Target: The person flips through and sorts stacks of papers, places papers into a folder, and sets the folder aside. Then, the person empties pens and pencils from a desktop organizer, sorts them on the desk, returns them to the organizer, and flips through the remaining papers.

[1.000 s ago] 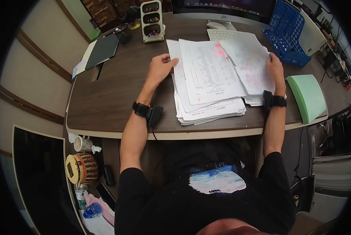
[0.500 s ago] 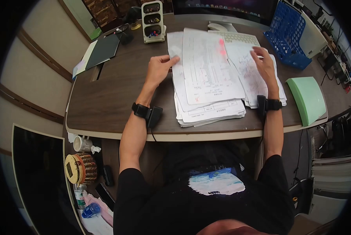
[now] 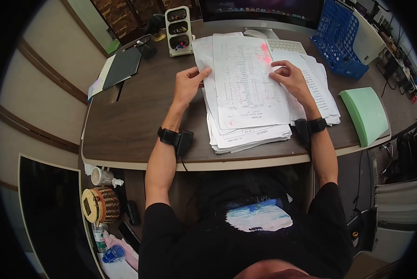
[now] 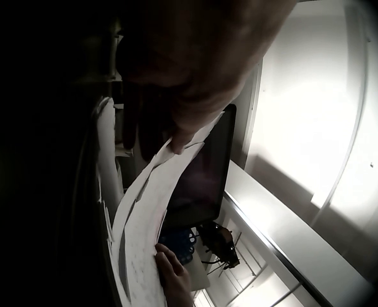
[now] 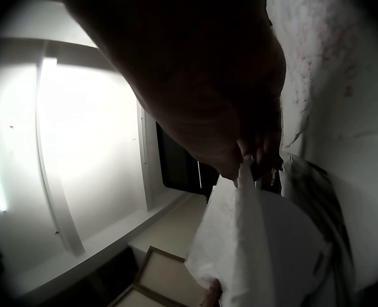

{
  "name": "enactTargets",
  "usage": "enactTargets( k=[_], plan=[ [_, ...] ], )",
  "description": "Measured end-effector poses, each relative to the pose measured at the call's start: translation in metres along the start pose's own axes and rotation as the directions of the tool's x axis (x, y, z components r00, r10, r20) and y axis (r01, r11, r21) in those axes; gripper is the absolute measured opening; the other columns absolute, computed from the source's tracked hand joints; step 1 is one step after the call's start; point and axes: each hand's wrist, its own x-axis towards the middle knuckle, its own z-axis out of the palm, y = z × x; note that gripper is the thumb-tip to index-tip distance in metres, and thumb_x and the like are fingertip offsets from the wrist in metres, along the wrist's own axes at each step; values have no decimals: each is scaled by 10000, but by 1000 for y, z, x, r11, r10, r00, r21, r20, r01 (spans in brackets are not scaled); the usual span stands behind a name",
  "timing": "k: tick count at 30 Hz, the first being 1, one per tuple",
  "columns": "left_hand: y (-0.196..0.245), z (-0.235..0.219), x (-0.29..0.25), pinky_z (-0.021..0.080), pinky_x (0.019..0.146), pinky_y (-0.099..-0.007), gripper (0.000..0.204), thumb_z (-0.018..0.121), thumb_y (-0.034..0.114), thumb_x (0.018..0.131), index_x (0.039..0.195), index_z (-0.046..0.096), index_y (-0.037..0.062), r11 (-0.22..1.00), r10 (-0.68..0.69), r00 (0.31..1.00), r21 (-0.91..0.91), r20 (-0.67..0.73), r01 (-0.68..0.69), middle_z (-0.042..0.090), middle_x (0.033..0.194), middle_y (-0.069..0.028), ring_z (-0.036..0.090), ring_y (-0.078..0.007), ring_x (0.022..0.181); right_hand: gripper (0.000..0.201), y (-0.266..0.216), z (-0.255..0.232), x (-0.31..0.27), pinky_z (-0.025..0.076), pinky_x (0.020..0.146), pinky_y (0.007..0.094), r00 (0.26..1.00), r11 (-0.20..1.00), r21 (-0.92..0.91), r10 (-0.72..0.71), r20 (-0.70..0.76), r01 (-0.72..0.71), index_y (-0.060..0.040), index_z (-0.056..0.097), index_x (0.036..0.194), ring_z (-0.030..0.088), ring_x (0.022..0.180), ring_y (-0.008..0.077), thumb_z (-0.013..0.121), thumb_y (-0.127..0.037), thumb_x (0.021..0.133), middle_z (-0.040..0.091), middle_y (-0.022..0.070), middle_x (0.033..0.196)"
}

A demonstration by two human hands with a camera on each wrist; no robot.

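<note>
A printed paper sheet (image 3: 245, 88) with pink marks near its upper right corner lies raised over a stack of papers (image 3: 250, 139). At the left edge of the upper sheets my left hand (image 3: 188, 87) pinches them, its thumb on top; in the left wrist view the sheets (image 4: 152, 211) curve away below that thumb. My right hand (image 3: 293, 83) pinches the printed sheet's right edge between thumb and fingers, and the right wrist view shows the sheet (image 5: 230, 243) bent upright below the fingertips. Beside the stack, partly under my right hand, lies a second pile of papers (image 3: 319, 86).
Behind the papers are a keyboard (image 3: 285, 45), a mouse (image 3: 256, 33) and a monitor (image 3: 264, 11). A pen holder (image 3: 179, 32) stands back left, near a dark folder (image 3: 122, 67). On the right are a blue file rack (image 3: 341, 46) and a green box (image 3: 365, 116).
My right hand let go of a sheet on the right pile, moved left and took hold of the printed sheet's right edge. My left hand has stayed at the left edge.
</note>
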Motion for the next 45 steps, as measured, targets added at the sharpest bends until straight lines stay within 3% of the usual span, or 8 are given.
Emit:
enactTargets(
  k=[14, 18, 25, 31, 33, 39, 42, 45],
  plan=[
    [-1, 0, -7, 625, 764, -272, 307, 796, 198, 1031, 1177, 790, -72, 997, -61, 998, 42, 4, 61, 809, 1005, -70, 739, -92, 832, 388, 22, -17, 5, 553, 816, 262, 981, 985, 113, -115, -157, 133, -22, 677, 1341, 684, 944, 97, 776, -114, 977, 733, 51, 1079],
    [-1, -1, -4, 618, 765, -268, 309, 774, 210, 1045, 1188, 782, -64, 994, -47, 998, 93, -44, 51, 815, 992, -67, 737, -86, 838, 382, 51, -67, 11, 575, 846, 327, 933, 978, -150, -184, -310, 143, -86, 679, 1343, 730, 949, 198, 721, -82, 963, 753, 101, 1099],
    [-23, -9, 6, 550, 745, -243, 343, 697, 227, 1091, 1269, 709, -66, 990, 17, 997, 137, -77, -7, 816, 942, -86, 729, -80, 824, 382, 92, -117, -5, 553, 998, 459, 926, 821, -485, 131, -353, -301, -157, 695, 1266, 731, 1146, 381, 649, -54, 900, 760, 171, 1218],
    [-13, -2, 6, 588, 830, -256, 333, 652, 214, 1128, 1371, 633, -13, 995, 93, 995, -36, -41, -95, 803, 1146, -119, 759, -117, 968, 327, 83, -101, 13, 537, 1043, 426, 886, 740, -672, -289, -363, -34, -106, 714, 1275, 702, 1209, 340, 735, -161, 954, 742, 186, 1274],
    [-11, 1, 0, 595, 843, -261, 341, 649, 213, 1131, 1393, 622, -5, 991, 90, 996, -98, -21, -92, 796, 1176, -119, 758, -119, 989, 353, 51, -69, 12, 540, 1046, 398, 921, 928, -344, -254, -296, 145, -68, 717, 1304, 710, 1207, 287, 756, -268, 1017, 748, 178, 1277],
    [1, 13, -1, 618, 888, -278, 353, 653, 209, 1132, 1415, 604, 4, 943, 127, 992, -311, 4, -120, 767, 1253, -100, 759, -124, 1015, 463, -5, 17, -6, 548, 1020, 335, 989, 984, 91, -150, -5, 150, 1, 685, 1377, 733, 1127, 230, 677, -367, 1098, 778, 171, 1229],
    [0, 16, -5, 620, 898, -271, 378, 651, 254, 1134, 1417, 606, 8, 943, 83, 996, -326, 41, -65, 762, 1267, -94, 762, -131, 1041, 451, -24, 20, -12, 559, 948, 318, 985, 991, 117, 51, 164, -71, 28, 696, 1330, 742, 1038, 206, 683, -356, 1093, 792, 162, 1158],
    [8, 11, -12, 600, 837, -248, 387, 664, 312, 1125, 1370, 630, 15, 983, -55, 996, -174, 67, 66, 770, 1139, -55, 751, -116, 1003, 425, -9, 12, -9, 560, 893, 306, 996, 995, 99, -39, 81, 31, 45, 706, 1287, 745, 969, 178, 680, -331, 1089, 800, 140, 1115]
  ],
)
